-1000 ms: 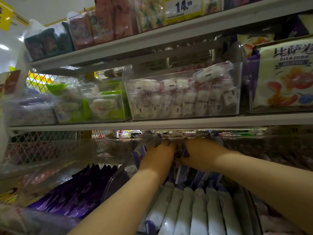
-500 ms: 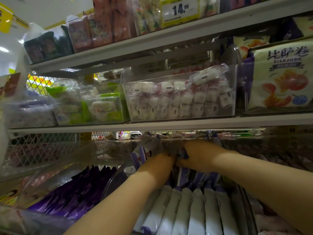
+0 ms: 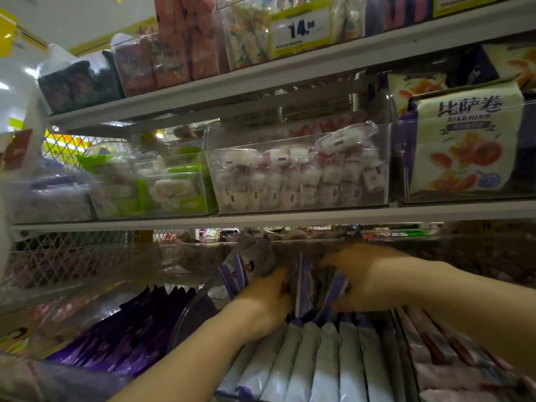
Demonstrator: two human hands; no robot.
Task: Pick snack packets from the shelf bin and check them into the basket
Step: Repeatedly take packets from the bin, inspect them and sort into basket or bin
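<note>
Head view puts the task at its start: both hands are inside the shelf bin and no basket shows anywhere, so nothing can be counted as checked in. By my reading, the picking is under way and the whole carry-and-drop is left.

The shelf (image 3: pixel 290 218) runs across the middle of the frame, with the lower tier below it. The shelf bin (image 3: pixel 188 320), a clear plastic tray with a curved wall, sits at 6 o'clock. It is packed with snack packets (image 3: pixel 319 361) standing on edge in a tight row. They are slim white pouches with purple top seams, glossy and soft-looking.

The right hand (image 3: pixel 374 277), at about 4 o'clock, has its fingers curled down over the purple tops at the back of the row, grasping several of them. The left hand (image 3: pixel 266 300), at 6 o'clock, is curled too and appears to pinch the raised packet (image 3: pixel 249 262), though blur hides the fingertips. This packet tilts up out of the row at 11 o'clock from the left hand, showing purple stripes and a small dark figure on its pale face.
</note>
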